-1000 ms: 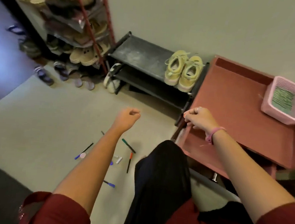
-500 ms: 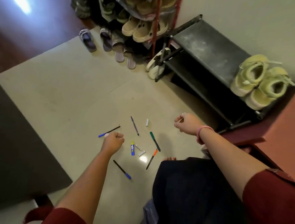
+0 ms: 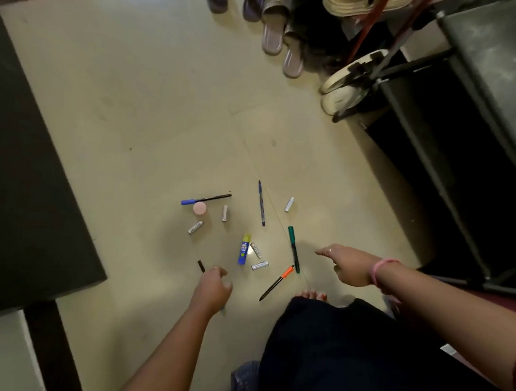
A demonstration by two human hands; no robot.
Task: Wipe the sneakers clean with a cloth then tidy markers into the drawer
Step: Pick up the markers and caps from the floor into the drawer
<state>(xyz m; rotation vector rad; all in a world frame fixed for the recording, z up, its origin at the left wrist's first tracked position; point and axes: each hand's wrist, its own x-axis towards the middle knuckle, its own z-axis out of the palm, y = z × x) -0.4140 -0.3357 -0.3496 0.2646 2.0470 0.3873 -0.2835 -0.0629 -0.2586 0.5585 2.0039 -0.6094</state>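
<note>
Markers lie scattered on the pale floor: a green one (image 3: 294, 249), an orange-capped one (image 3: 276, 283), a blue pen (image 3: 261, 203) and a blue-capped black one (image 3: 205, 199). My left hand (image 3: 212, 290) is low over another blue-capped marker (image 3: 201, 266), with its fingers curled. That marker's two ends stick out from under the hand, and any grip is hidden. My right hand (image 3: 350, 264) reaches left with straight fingers, just right of the green marker, holding nothing. Neither sneakers nor drawer are in view.
Among the markers lie a blue-and-yellow glue stick (image 3: 244, 249), a pink round lid (image 3: 199, 208) and several small silver cylinders (image 3: 195, 227). A black shoe rack (image 3: 488, 121) stands at the right, sandals (image 3: 274, 33) at the top, a dark table (image 3: 21, 161) on the left. My toes (image 3: 313, 295) are close by.
The view has tilted down from the rack and sneakers to the floor. My left hand dropped onto the near blue-capped marker. My right hand uncurled and reached toward the green marker.
</note>
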